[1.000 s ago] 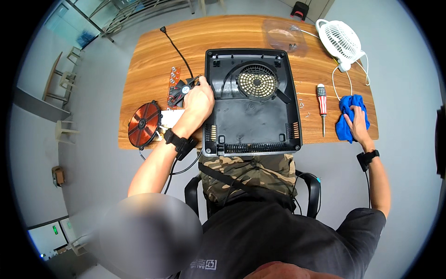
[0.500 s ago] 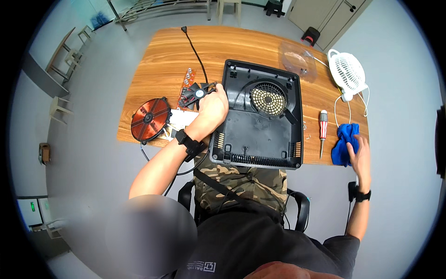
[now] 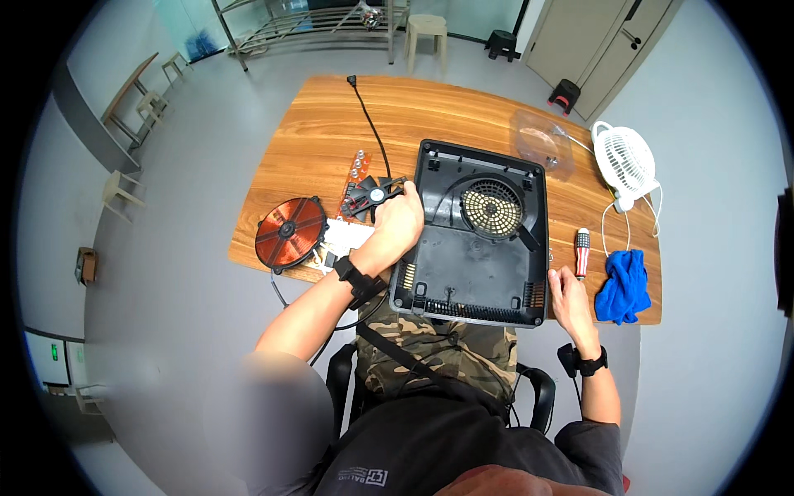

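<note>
A black plastic cooker casing (image 3: 463, 273) lies open-side up in the middle of the wooden table (image 3: 314, 140), with a round grille inside it. My left hand (image 3: 399, 223) is at the casing's left edge, fingers closed on a small black fan (image 3: 370, 197) that sits over a circuit board (image 3: 357, 169). My right hand (image 3: 569, 299) rests flat on the table at the casing's near right corner, holding nothing. A red-handled screwdriver (image 3: 581, 252) and a blue cloth (image 3: 624, 285) lie just to its right.
A copper coil disc (image 3: 289, 233) sits at the table's near left corner beside white parts. A black power cord (image 3: 368, 124) runs to the far edge. A white desk fan (image 3: 626, 161) and a clear plastic bag (image 3: 542, 145) lie far right. Stools stand beyond.
My right hand has left the blue cloth and moved left to the casing's near right corner. My left hand stays at the small black fan.
</note>
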The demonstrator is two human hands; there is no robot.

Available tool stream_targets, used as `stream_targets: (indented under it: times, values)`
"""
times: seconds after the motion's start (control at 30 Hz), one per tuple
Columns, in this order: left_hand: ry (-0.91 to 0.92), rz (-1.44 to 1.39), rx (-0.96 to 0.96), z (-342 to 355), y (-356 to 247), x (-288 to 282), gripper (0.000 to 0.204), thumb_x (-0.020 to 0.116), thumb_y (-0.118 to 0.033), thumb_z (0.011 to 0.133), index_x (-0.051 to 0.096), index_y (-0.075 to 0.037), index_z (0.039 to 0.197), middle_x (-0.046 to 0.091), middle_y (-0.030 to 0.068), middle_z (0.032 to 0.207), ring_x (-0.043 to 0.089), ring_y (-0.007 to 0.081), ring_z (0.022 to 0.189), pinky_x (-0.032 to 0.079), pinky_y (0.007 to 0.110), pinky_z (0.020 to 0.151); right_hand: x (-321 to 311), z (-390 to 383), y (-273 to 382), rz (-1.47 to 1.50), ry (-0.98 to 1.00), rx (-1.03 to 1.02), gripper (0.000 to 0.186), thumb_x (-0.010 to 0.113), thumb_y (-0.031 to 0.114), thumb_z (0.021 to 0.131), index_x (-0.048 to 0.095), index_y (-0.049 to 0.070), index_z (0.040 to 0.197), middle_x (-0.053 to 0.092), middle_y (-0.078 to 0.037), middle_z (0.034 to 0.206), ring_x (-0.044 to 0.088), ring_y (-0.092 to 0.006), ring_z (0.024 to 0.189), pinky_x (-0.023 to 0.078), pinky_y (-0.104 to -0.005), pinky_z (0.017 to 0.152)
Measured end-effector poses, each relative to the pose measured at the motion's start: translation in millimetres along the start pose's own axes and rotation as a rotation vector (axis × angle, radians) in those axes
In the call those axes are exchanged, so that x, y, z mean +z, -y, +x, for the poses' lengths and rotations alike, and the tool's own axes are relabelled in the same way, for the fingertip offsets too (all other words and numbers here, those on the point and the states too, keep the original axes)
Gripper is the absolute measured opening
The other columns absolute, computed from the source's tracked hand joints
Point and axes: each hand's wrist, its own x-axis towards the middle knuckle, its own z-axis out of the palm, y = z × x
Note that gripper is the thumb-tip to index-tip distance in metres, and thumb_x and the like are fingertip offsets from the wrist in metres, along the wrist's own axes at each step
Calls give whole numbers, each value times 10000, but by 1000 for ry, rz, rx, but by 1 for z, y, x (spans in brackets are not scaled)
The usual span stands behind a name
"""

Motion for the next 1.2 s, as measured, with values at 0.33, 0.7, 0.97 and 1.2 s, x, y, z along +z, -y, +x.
stream_targets:
  times: [0.33, 0.7, 0.97, 1.2]
  values:
    - [-48, 48, 35, 2, 2, 4, 311, 458, -224, 1039, 484, 73, 1126, 697, 315, 811, 686, 515, 825, 534, 593, 777, 14, -6, 6, 128, 32, 19, 417, 524, 323, 1077, 551, -30, 858, 572, -312, 765, 562, -532, 792, 431, -536, 668]
    - [-25, 101, 75, -6, -9, -10, 322, 449, -217, 1045, 489, 86, 1145, 706, 312, 831, 698, 492, 819, 547, 570, 756, 20, -7, -3, 319, 31, -29, 412, 499, 302, 1091, 544, -46, 874, 544, -312, 788, 508, -519, 773, 425, -496, 672]
    - [-84, 85, 72, -4, -4, -4, 311, 477, -253, 1045, 483, 51, 1111, 693, 313, 792, 686, 511, 793, 535, 605, 733, 30, -5, -11, 385, 14, -46, 408, 497, 289, 1089, 544, -52, 872, 520, -305, 764, 462, -484, 711, 429, -485, 661]
    - [-42, 33, 48, -10, -2, -23, 467, 474, -382, 1060, 537, 65, 1180, 708, 319, 883, 687, 513, 910, 534, 589, 837, 21, -3, -7, 320, 37, -75, 438, 532, 300, 1082, 525, -59, 831, 448, -267, 679, 376, -388, 628, 402, -462, 614]
